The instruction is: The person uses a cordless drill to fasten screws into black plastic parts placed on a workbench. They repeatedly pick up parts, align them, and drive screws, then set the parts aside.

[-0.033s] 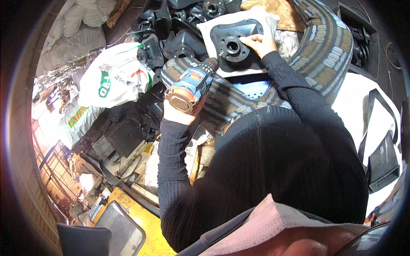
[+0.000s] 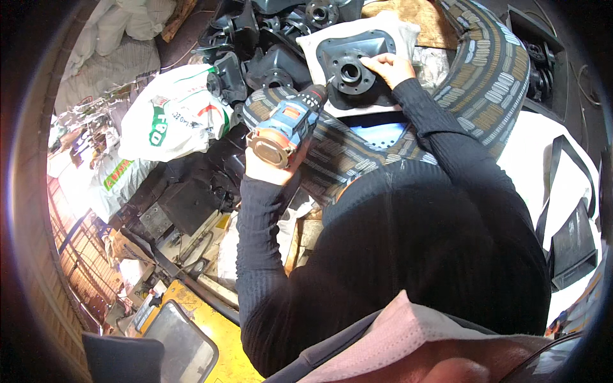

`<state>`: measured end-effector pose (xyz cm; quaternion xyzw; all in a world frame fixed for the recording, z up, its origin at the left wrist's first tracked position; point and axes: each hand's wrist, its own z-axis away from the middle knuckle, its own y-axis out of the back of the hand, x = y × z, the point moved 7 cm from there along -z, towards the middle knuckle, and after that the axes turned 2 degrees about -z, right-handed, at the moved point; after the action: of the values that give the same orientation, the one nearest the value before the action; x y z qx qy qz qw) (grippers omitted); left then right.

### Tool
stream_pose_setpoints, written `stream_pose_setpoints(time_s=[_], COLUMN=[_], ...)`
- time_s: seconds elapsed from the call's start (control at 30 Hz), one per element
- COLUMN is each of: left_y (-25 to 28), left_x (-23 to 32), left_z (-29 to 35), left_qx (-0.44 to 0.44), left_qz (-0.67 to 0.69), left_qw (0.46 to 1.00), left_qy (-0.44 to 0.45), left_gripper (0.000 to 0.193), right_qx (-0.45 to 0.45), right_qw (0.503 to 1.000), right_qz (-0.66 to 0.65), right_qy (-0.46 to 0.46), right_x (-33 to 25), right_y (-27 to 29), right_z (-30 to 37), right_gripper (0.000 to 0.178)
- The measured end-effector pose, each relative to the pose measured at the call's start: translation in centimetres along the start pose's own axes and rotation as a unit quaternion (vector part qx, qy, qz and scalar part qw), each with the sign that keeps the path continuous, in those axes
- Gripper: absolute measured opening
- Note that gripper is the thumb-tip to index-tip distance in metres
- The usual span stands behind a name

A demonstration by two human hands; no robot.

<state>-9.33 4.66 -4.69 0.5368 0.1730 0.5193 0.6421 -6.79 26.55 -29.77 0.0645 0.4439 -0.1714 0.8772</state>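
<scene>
My left hand is wrapped round the handle of a blue and orange cordless drill. The drill points up and to the right, its tip at the left side of a black flanged part. This part has a square base, a round flange with small holes and a wide centre bore. It lies flange up on a white padded cloth. With thumb and finger closed together, my right hand grips the flange's upper right edge. Whether the drill's tip sits in a hole is too small to tell.
Several similar black parts are piled at the back left, beside a white plastic bag. A patterned, padded ring cushion curves around the work. A dark crate with black parts stands far right, and a yellow machine lower left.
</scene>
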Motion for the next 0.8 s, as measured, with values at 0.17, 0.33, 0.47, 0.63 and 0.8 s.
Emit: stream_pose_setpoints(time_s=[0.17,0.33,0.47,0.63,0.8], left_y=[0.4,-0.4,-0.1,0.4,1.4], left_x=[-1.1,-1.3,-1.8,-2.1,-1.9], left_z=[-3.1,-6.0,-7.0,-7.7,-8.8], left_qx=[0.032,-0.008,-0.023,-0.016,-0.049], left_qz=[-0.008,-0.058,-0.028,-0.071,0.036], left_qw=[0.998,0.996,0.998,0.993,0.998], left_qy=[-0.044,-0.065,-0.052,-0.093,-0.01], left_gripper=[0.054,0.056,0.054,0.051,0.041], right_qx=[-0.011,0.018,-0.034,-0.075,-0.061], right_qw=[0.998,0.996,0.998,0.988,0.993], right_qz=[0.062,0.076,-0.052,-0.134,-0.103], right_qy=[0.016,0.047,-0.016,0.009,-0.004], right_x=[-1.9,-2.6,-2.2,-2.6,-4.2], right_y=[-0.2,0.1,-0.5,-1.7,-1.4], right_z=[0.5,0.9,0.8,0.9,1.3], right_gripper=[0.037,0.034,0.031,0.031,0.027])
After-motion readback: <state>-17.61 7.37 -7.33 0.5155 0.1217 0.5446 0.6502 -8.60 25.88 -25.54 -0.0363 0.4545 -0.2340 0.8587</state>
